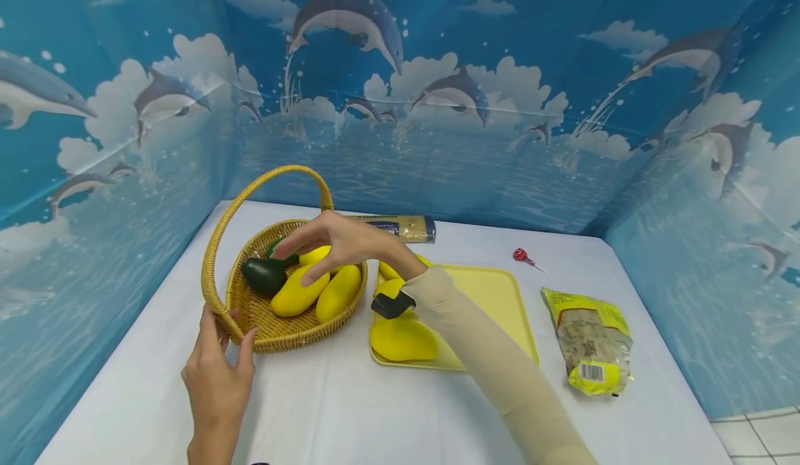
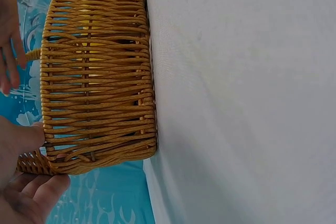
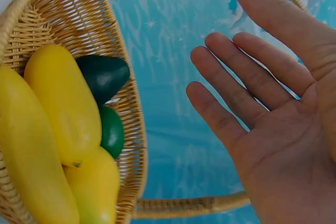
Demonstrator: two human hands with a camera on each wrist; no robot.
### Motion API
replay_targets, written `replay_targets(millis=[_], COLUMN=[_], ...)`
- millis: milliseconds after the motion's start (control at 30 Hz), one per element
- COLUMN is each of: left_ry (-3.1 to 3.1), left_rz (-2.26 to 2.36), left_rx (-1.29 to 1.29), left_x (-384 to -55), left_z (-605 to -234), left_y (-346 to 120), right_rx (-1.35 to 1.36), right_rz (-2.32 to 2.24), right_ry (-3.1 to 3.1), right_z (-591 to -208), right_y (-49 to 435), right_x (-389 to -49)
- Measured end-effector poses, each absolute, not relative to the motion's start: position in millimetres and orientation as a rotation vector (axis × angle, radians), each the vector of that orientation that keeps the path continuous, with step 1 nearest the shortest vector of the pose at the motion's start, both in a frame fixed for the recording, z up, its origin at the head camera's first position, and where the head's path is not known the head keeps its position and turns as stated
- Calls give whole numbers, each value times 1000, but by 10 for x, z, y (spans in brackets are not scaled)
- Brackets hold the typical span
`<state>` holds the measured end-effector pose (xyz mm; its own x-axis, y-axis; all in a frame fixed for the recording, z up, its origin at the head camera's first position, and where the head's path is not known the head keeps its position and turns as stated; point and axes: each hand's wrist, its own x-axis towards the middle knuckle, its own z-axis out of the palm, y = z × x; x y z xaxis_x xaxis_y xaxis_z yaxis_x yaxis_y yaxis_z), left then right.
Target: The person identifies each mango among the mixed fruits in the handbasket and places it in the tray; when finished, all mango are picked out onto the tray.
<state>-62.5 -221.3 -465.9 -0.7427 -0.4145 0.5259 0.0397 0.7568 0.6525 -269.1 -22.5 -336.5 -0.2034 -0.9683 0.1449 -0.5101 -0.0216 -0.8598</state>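
Observation:
A wicker basket (image 1: 294, 342) with a tall hooped handle stands at the left of the table. In it lie several yellow mangoes (image 1: 300, 291) and, beside them, a dark avocado (image 1: 264, 277) and a greener one (image 3: 112, 131). My left hand (image 1: 219, 375) grips the basket's near left rim at the foot of the handle, thumb on one side and fingers on the other, as the left wrist view shows too. Over the basket hovers my right hand (image 1: 344, 239), fingers extended and spread, palm bare in the right wrist view.
Right of the basket, a yellow tray (image 1: 494, 298) holds more mangoes (image 1: 403, 340), partly hidden by my right forearm. A spaghetti pack (image 1: 412, 229) lies behind it. Farther right are a red lollipop (image 1: 521, 255) and a yellow-and-clear bag (image 1: 590, 343). Dolphin-print curtains border the table.

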Motion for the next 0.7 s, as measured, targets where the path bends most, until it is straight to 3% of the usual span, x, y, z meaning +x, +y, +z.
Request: replay_targets(millis=[700], left_ry=[-2267], left_rz=[-857], left_rx=[291], left_x=[-637], left_z=[-4663], left_y=[-2185], right_rx=[-1308], right_rz=[-1069], right_ry=[1718], right_z=[-3982], right_y=[-439], right_x=[-3084])
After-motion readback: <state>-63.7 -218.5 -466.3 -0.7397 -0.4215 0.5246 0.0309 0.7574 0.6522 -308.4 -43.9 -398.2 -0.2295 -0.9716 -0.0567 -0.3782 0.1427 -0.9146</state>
